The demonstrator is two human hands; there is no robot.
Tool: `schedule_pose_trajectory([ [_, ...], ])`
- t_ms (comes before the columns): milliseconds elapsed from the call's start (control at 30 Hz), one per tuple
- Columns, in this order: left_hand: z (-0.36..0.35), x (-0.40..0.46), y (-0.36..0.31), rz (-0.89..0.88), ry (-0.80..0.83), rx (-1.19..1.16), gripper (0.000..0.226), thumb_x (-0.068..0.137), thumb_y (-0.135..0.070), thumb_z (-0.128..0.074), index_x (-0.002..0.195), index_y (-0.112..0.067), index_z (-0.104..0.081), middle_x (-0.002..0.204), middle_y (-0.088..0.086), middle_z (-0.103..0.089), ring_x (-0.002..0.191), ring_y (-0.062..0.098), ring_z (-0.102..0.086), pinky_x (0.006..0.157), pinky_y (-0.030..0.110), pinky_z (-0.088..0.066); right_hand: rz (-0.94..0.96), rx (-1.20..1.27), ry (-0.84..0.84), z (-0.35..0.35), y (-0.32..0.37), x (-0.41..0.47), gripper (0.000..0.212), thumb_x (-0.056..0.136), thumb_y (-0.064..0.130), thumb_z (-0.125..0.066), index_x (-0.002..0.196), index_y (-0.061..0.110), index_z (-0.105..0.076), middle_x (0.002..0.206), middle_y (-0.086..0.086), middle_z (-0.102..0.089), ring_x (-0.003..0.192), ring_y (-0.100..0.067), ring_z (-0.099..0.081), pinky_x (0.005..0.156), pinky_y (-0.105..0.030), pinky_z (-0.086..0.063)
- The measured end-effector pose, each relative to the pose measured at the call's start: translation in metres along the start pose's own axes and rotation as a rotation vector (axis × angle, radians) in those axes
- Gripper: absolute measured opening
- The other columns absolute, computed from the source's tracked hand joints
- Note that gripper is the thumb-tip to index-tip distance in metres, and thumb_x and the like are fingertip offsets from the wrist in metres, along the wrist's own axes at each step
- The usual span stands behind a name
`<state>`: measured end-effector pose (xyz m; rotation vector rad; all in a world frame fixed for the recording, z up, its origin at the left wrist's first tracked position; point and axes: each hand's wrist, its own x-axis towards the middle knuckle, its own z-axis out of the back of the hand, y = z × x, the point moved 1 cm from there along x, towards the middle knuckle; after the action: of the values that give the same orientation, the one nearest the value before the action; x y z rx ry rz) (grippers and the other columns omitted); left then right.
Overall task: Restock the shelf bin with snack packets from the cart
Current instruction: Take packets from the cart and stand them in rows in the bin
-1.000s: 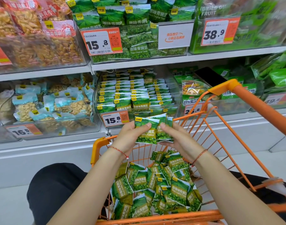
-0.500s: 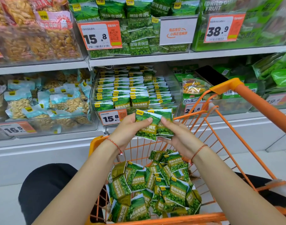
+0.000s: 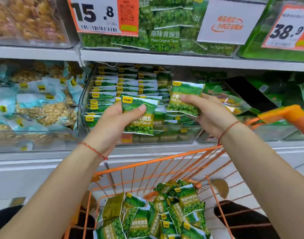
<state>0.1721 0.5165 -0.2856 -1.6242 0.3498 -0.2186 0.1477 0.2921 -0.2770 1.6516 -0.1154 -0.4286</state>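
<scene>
On the middle shelf [image 3: 182, 62] stands a clear shelf bin [image 3: 85, 94] with rows of green snack packets. In front of it, the left hand [image 3: 113, 125] has its fingers closed on one pea packet [image 3: 139, 116], and the right hand [image 3: 210, 114] grips another packet [image 3: 184, 100]. More loose packets [image 3: 158, 216] lie below in the orange cart [image 3: 147, 163].

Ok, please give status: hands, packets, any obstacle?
Left hand and right hand each hold one pea packet, raised before shelf bin. Nothing blocks it.
</scene>
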Motion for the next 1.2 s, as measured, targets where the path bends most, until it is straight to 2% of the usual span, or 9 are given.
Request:
schedule_pose_trajectory([
  [67,0.012,0.005,0.005,-0.044,-0.035,0.032,0.094,0.063,-0.053,-0.08,0.134,-0.002,-0.045,0.139,0.012,-0.05,0.129,0.016,-0.046,0.108,0.036,-0.031,0.014,0.056,-0.04,0.003,0.003,0.023,0.049,0.08,0.011,-0.073,0.12,0.005,-0.046,0.115,-0.007,-0.061,0.114,-0.017,-0.054,0.111,-0.046,-0.032],
  [100,0.017,0.006,0.008,-0.081,-0.054,0.061,0.076,0.066,-0.05,-0.079,0.122,-0.005,-0.056,0.127,0.011,-0.06,0.118,0.019,-0.056,0.101,0.036,-0.04,0.001,0.049,-0.051,0.0,0.003,0.031,0.049,0.079,0.011,-0.074,0.119,0.006,-0.046,0.115,-0.008,-0.061,0.115,-0.018,-0.054,0.111,-0.047,-0.033],
  [200,0.03,0.007,0.021,-0.175,-0.11,0.105,0.06,0.069,-0.05,-0.072,0.105,-0.003,-0.061,0.096,0.006,-0.065,0.096,0.029,-0.062,0.095,0.047,-0.047,0.024,-0.04,-0.1,-0.014,0.0,0.061,0.095,0.069,0.024,-0.083,0.143,0.002,-0.028,0.131,-0.01,-0.055,0.122,-0.019,-0.051,0.104,-0.048,-0.042],
  [333,0.035,0.012,0.029,-0.222,-0.109,0.092,0.071,0.065,-0.056,-0.07,0.106,0.0,-0.059,0.095,0.009,-0.065,0.091,0.032,-0.061,0.09,0.047,-0.047,0.071,-0.149,-0.232,-0.026,-0.004,0.098,0.077,0.07,0.03,-0.082,0.134,0.003,-0.046,0.131,-0.009,-0.055,0.115,-0.019,-0.052,0.098,-0.03,-0.041],
  [500,0.027,0.016,0.03,-0.251,-0.024,0.116,0.029,0.071,-0.048,-0.062,0.095,-0.034,-0.07,0.094,-0.009,-0.073,0.086,0.011,-0.067,0.079,0.024,-0.053,0.088,-0.197,-0.155,-0.035,-0.007,0.133,0.09,0.08,0.021,-0.075,0.147,0.0,-0.02,0.15,-0.014,-0.034,0.134,-0.022,-0.038,0.102,-0.026,-0.032],
  [600,0.027,0.019,0.033,-0.237,-0.011,0.08,0.023,0.071,-0.047,-0.061,0.092,-0.042,-0.07,0.096,-0.013,-0.073,0.091,0.005,-0.067,0.078,0.016,-0.051,0.137,-0.276,-0.131,-0.031,-0.009,0.142,0.087,0.08,0.021,-0.074,0.147,-0.001,-0.022,0.151,-0.015,-0.033,0.136,-0.023,-0.035,0.104,-0.026,-0.028],
  [767,0.027,0.02,0.036,-0.217,-0.04,0.075,0.019,0.073,-0.044,-0.066,0.092,-0.039,-0.07,0.093,-0.012,-0.073,0.088,0.006,-0.067,0.075,0.014,-0.05,0.218,-0.585,-0.112,-0.024,-0.02,0.147,0.066,0.078,0.031,-0.076,0.132,0.006,-0.049,0.131,-0.006,-0.056,0.122,-0.02,-0.051,0.101,-0.029,-0.04],
  [1033,0.024,0.019,0.036,-0.196,-0.025,0.086,0.016,0.08,-0.031,-0.059,0.093,-0.025,-0.068,0.091,-0.011,-0.073,0.087,0.005,-0.067,0.073,0.011,-0.049,0.233,-0.74,-0.178,-0.03,-0.019,0.16,0.055,0.074,0.029,-0.08,0.119,0.006,-0.058,0.119,-0.008,-0.062,0.109,-0.023,-0.057,0.096,-0.034,-0.046],
  [1200,0.028,0.022,0.039,-0.153,-0.039,0.021,0.02,0.079,-0.03,-0.06,0.095,-0.02,-0.07,0.096,-0.001,-0.074,0.093,0.016,-0.068,0.078,0.019,-0.053,-0.008,-0.598,-0.091,-0.032,-0.01,0.158,0.078,0.058,0.021,-0.087,0.123,0.0,-0.049,0.124,-0.009,-0.054,0.116,-0.025,-0.052,0.101,-0.038,-0.043],
])
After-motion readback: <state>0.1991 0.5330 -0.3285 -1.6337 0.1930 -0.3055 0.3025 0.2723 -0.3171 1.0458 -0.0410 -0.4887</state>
